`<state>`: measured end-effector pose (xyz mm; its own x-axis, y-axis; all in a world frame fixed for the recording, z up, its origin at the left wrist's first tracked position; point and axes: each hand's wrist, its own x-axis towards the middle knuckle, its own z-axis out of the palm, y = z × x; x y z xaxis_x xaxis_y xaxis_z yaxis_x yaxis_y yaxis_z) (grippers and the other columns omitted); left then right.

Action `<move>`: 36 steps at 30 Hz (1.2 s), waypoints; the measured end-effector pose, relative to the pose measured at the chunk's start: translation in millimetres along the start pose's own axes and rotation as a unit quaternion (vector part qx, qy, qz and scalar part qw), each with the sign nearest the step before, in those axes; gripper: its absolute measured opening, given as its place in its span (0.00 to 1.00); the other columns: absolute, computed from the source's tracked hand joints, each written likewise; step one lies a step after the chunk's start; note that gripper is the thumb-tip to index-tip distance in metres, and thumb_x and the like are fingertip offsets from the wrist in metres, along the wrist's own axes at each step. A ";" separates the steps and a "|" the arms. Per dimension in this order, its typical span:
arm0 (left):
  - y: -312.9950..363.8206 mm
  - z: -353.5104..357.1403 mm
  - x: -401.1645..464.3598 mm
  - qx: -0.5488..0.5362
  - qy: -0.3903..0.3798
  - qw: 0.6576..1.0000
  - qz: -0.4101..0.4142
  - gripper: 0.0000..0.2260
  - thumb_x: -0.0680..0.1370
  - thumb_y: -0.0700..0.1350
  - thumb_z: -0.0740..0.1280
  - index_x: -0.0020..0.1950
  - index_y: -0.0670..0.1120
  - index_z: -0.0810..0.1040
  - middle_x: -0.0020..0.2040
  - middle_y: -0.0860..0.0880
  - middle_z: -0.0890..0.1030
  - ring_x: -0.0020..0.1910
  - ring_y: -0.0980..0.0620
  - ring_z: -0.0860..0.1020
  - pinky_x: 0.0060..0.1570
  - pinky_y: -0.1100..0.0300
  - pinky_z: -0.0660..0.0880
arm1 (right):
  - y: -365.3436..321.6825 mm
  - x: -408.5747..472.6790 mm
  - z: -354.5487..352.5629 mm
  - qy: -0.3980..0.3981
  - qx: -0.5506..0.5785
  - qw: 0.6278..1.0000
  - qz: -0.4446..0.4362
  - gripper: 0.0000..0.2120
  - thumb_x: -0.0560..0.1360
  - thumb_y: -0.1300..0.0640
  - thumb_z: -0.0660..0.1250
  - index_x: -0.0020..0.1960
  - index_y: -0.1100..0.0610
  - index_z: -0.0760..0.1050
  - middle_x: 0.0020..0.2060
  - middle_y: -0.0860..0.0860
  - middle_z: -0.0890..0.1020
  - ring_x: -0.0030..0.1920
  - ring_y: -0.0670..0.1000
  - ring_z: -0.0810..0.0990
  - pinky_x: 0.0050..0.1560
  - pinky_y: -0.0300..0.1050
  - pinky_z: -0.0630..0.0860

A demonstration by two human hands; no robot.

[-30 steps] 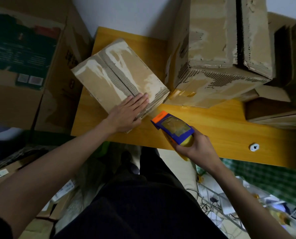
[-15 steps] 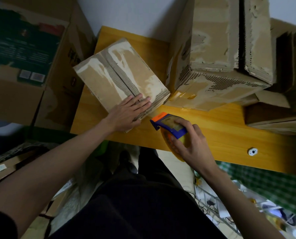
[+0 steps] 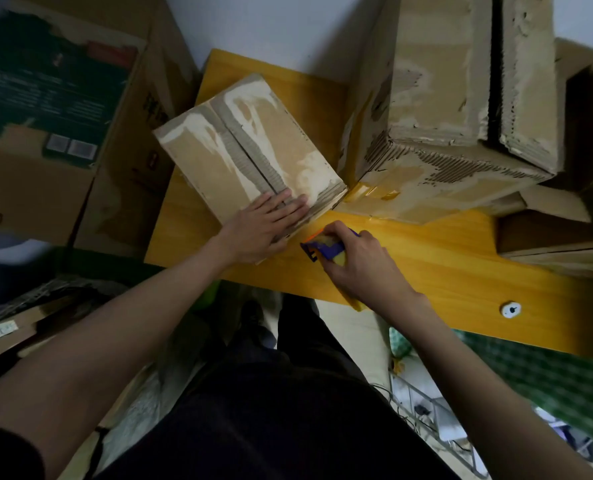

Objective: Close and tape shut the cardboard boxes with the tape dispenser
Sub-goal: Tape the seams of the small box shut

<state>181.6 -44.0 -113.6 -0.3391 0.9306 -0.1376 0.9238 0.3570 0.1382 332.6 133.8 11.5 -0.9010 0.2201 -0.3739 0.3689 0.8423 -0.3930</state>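
Right now your left hand lies flat, fingers straight and together, on the near end of the small brown cardboard box with torn, whitish patches on its top. Its two top flaps are folded down and meet at a seam along the middle; your fingers press across that seam near the box's front edge. The small box sits at an angle on the yellow wooden table, towards its left end.

Your right hand is curled round the blue tape dispenser with an orange front edge and a yellow roll, gripping it from above. The dispenser's front end points at the near corner of the small box, just beside your left hand; you cannot tell from this view whether it touches the cardboard.

Just to the right of the small box stands a large, worn brown cardboard box with a dark gap between its top flaps. A strip of glossy tape shows low on its near side. Off the table's left end stands a tall cardboard carton with a dark green printed panel. A small white round fitting sits near the table's front edge on the right.
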 end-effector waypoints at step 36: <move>-2.8 2.0 3.3 -0.047 0.012 0.999 -0.009 0.31 0.83 0.61 0.51 0.83 0.51 0.48 0.83 0.52 0.47 0.82 0.50 0.44 0.80 0.46 0.46 | 14.8 2.3 29.2 -0.039 -0.051 0.998 0.006 0.22 0.76 0.53 0.67 0.68 0.46 0.67 0.51 0.54 0.69 0.38 0.62 0.73 0.36 0.50 0.71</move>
<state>178.2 -42.1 -116.5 -0.3604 0.9253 -0.1185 0.8971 0.3786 0.2278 342.6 132.4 -19.8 -0.8749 0.1947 -0.4434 0.3506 0.8864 -0.3024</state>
